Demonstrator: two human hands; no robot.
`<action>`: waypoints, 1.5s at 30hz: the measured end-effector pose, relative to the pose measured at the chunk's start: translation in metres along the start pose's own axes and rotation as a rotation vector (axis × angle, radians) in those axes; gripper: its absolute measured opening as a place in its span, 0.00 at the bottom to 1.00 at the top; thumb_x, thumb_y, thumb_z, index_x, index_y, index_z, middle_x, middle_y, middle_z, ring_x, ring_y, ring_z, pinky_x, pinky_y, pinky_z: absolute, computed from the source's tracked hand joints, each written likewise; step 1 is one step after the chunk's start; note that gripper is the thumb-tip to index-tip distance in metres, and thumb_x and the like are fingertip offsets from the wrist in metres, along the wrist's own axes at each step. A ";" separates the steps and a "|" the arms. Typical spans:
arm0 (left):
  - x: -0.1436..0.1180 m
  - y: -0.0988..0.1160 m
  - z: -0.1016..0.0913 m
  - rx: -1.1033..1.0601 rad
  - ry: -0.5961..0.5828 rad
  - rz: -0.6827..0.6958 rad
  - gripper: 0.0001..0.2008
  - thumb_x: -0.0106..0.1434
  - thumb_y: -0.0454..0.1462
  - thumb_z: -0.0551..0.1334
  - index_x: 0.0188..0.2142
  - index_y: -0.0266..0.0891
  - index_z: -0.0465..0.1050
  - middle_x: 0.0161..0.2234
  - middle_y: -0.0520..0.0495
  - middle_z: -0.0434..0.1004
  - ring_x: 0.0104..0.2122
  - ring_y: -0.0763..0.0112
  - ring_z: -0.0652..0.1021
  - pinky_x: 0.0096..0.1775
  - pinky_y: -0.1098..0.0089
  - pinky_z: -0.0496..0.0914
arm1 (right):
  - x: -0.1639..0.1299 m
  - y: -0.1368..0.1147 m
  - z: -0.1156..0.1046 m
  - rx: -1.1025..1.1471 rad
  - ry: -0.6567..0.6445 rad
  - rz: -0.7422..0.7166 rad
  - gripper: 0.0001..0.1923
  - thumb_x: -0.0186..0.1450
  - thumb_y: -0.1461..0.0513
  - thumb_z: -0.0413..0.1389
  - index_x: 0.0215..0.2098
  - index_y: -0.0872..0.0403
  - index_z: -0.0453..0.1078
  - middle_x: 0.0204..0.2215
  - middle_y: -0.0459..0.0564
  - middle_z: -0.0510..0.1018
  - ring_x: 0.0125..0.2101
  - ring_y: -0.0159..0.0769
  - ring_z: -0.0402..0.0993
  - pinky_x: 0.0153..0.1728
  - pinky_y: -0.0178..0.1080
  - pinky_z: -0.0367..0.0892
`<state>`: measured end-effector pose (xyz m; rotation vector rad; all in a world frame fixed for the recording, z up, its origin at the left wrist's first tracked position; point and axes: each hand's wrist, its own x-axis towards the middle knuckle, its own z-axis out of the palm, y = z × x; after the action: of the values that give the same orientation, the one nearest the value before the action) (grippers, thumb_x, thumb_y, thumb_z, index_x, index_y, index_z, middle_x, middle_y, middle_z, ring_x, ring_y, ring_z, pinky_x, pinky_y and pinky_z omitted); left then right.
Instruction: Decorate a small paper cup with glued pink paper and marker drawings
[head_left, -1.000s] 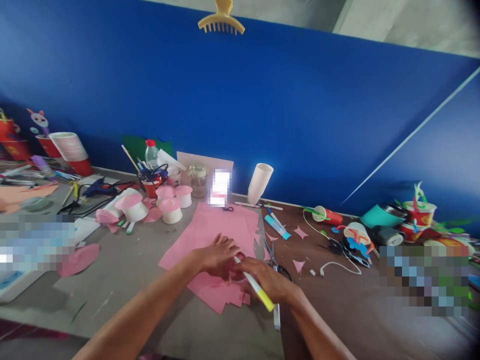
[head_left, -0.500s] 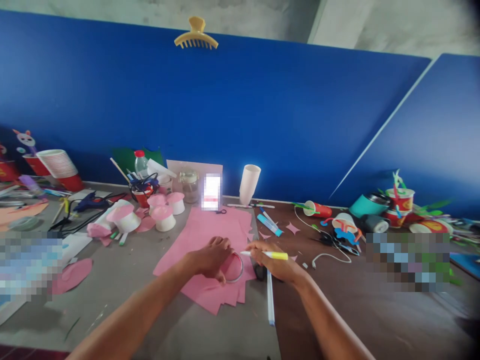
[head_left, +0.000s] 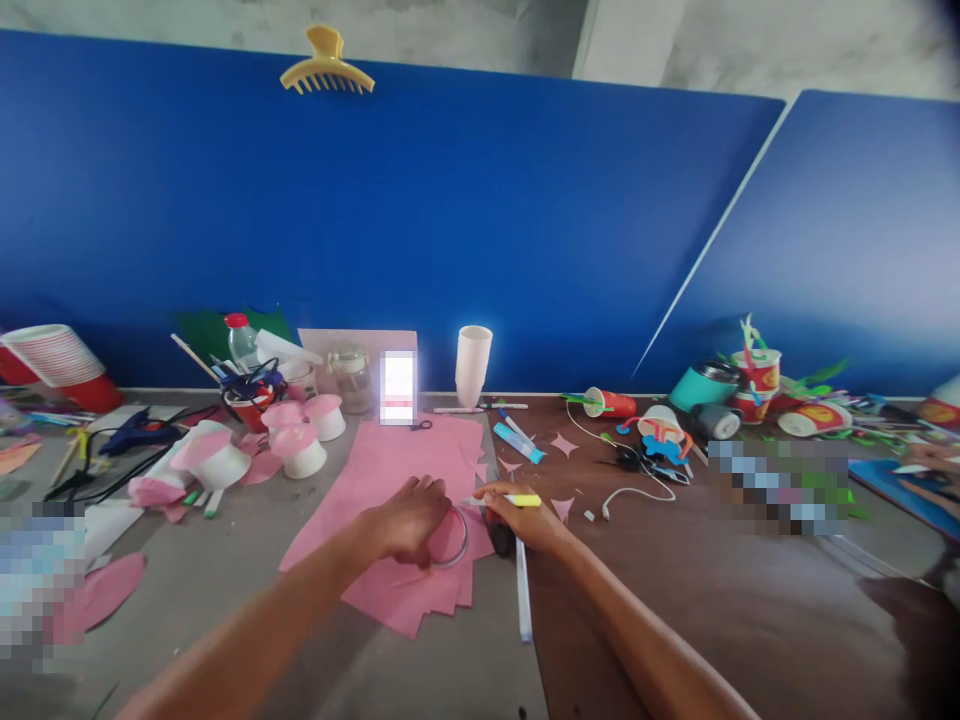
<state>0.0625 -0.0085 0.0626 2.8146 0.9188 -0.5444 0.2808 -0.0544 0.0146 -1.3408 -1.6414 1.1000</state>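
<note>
My left hand (head_left: 411, 522) is curled over a thin silver ring (head_left: 463, 545) and presses it onto the stacked sheets of pink paper (head_left: 397, 450). The hand covers the ring's left side. Just to the right, my right hand (head_left: 517, 512) grips a white marker with a yellow end (head_left: 526, 501). Its tip points left, close to the ring's upper right edge; I cannot tell whether it touches the paper. A dark object (head_left: 501, 538) sits partly hidden under my right hand, and a long white strip (head_left: 523, 590) lies below it.
Pink-topped paper cups (head_left: 300, 450) stand to the left. A lit phone screen (head_left: 397, 388) and a stack of white cups (head_left: 472, 365) stand behind the paper. Paper scraps (head_left: 562, 444), a white cable (head_left: 637, 492) and decorated cups (head_left: 660, 430) lie right. Another person's hand (head_left: 941, 470) shows far right.
The view has turned right, so the scene sits further left. My right hand has stayed close to the ring with the marker. Another person's hand now shows at the right edge.
</note>
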 end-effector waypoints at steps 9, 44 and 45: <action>-0.004 0.005 -0.007 0.009 -0.016 -0.004 0.31 0.52 0.47 0.75 0.51 0.35 0.72 0.52 0.33 0.71 0.53 0.47 0.73 0.53 0.56 0.68 | 0.002 0.004 0.002 0.003 0.073 0.061 0.06 0.60 0.62 0.52 0.30 0.53 0.71 0.20 0.42 0.72 0.22 0.31 0.66 0.26 0.33 0.61; -0.003 0.006 -0.007 -0.014 -0.021 -0.010 0.35 0.50 0.43 0.77 0.54 0.36 0.68 0.56 0.34 0.69 0.55 0.48 0.71 0.56 0.57 0.65 | -0.023 -0.012 0.006 -0.234 0.033 -0.052 0.08 0.59 0.67 0.54 0.28 0.53 0.76 0.26 0.46 0.81 0.28 0.35 0.75 0.35 0.37 0.65; -0.003 0.007 -0.007 -0.014 -0.024 -0.011 0.33 0.50 0.44 0.77 0.53 0.37 0.69 0.55 0.34 0.69 0.55 0.48 0.71 0.55 0.57 0.66 | -0.025 -0.012 0.007 -0.277 0.033 -0.082 0.08 0.59 0.67 0.54 0.28 0.53 0.76 0.26 0.46 0.82 0.28 0.36 0.75 0.36 0.38 0.65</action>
<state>0.0664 -0.0137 0.0707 2.7862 0.9309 -0.5696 0.2745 -0.0811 0.0226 -1.4410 -1.8577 0.8207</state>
